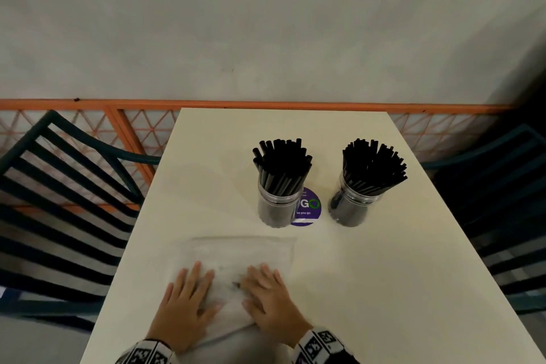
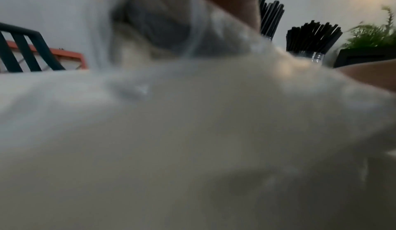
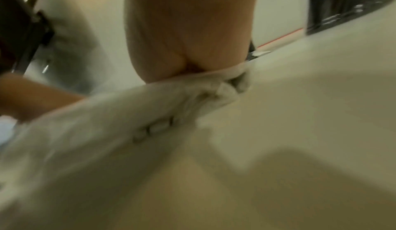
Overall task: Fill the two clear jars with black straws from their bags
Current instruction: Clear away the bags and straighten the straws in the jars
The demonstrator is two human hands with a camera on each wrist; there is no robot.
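I note the table [image 1: 369, 260] top as smooth, matt, cream laminate-like. The two jars [image 1: 279, 210] and [image 1: 353, 207] look like clear, glossy plastic with ridged necks; the straws [image 1: 282, 165] in them are black, smooth plastic with a slight sheen. The bag [image 1: 236, 251] is thin, translucent, crinkled plastic film. The sticker [image 1: 310, 210] appears glossy purple. The chair [image 1: 59, 186] slats look dark painted, semi-matt.

A pale table [image 1: 369, 289] stands against a plain grey-white wall [image 1: 266, 23]. An orange railing [image 1: 124, 127] with triangle lattice runs along the wall's foot. Dark green slatted chairs [image 1: 59, 201] flank the table. A green plant [image 2: 370, 35] sits in a dark planter. Light is dim.
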